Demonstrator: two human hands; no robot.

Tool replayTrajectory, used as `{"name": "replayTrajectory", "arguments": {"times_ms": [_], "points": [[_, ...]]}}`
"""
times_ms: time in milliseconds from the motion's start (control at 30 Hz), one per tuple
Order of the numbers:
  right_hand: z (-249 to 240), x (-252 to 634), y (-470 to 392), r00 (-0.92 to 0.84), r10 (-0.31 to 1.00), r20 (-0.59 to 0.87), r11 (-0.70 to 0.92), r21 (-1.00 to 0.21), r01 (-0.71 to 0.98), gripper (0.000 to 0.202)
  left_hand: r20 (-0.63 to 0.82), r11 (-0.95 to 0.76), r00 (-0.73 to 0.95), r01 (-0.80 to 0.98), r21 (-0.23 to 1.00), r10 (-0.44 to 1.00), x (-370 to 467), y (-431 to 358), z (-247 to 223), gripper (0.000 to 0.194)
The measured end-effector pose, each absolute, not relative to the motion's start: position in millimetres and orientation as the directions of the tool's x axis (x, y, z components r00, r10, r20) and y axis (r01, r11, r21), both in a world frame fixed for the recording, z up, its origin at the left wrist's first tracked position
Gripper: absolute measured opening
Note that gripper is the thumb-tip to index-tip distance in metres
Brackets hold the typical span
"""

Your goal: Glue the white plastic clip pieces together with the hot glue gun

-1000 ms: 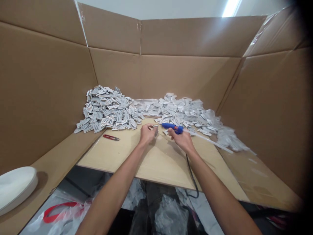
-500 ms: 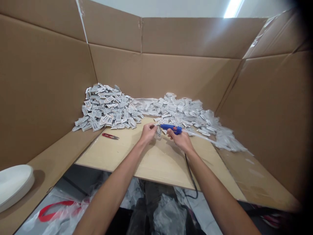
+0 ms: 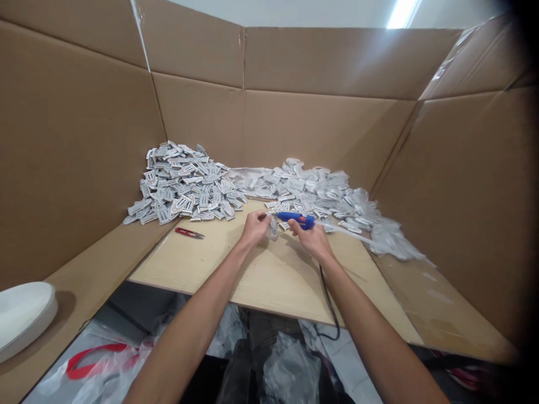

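My right hand (image 3: pixel 313 238) is wrapped round a blue hot glue gun (image 3: pixel 295 219), whose nozzle points left. A long, clear glue stick (image 3: pixel 343 230) sticks out of its back end, and a dark cord hangs down below. My left hand (image 3: pixel 255 227) is closed in a pinch on a small grey-and-white piece in a clear plastic bag (image 3: pixel 272 229). The nozzle tip is at the top of that bag, by my left fingertips; whether it touches cannot be made out. Both hands are over the middle of the wooden board (image 3: pixel 278 275).
A heap of grey-and-white pieces (image 3: pixel 181 185) lies at the back left, and bagged ones (image 3: pixel 320 185) are piled at the back right. Red thread snips (image 3: pixel 189 233) rest on the board's left. Cardboard walls (image 3: pixel 328 62) surround it. A white round container (image 3: pixel 27 320) stands far left.
The glue gun has shifted very slightly to the right. Both hands keep their grips, and the view has tilted a little.
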State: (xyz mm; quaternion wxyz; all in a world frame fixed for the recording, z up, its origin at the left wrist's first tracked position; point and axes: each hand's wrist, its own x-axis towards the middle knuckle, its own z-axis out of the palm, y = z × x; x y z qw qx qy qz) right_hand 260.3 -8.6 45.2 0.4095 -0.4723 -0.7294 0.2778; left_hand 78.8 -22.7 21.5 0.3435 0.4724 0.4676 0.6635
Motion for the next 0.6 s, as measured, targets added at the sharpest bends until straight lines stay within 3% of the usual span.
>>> {"name": "replayTrajectory", "arguments": {"times_ms": [400,500,600], "points": [[41,259,-8,-0.233,0.902,0.364,0.432,-0.782,0.450,0.050,0.375,-0.367,-0.300,0.084,0.926,0.877,74,-16,12,0.015],[42,258,-12,-0.289,0.856,0.428,0.517,-0.706,0.485,0.044,0.401,-0.388,-0.304,0.106,0.916,0.864,75,-17,11,0.017],[41,258,-16,-0.401,0.771,0.495,0.635,-0.546,0.547,0.040,0.410,-0.389,-0.302,0.129,0.912,0.860,74,-19,11,0.018]]}}
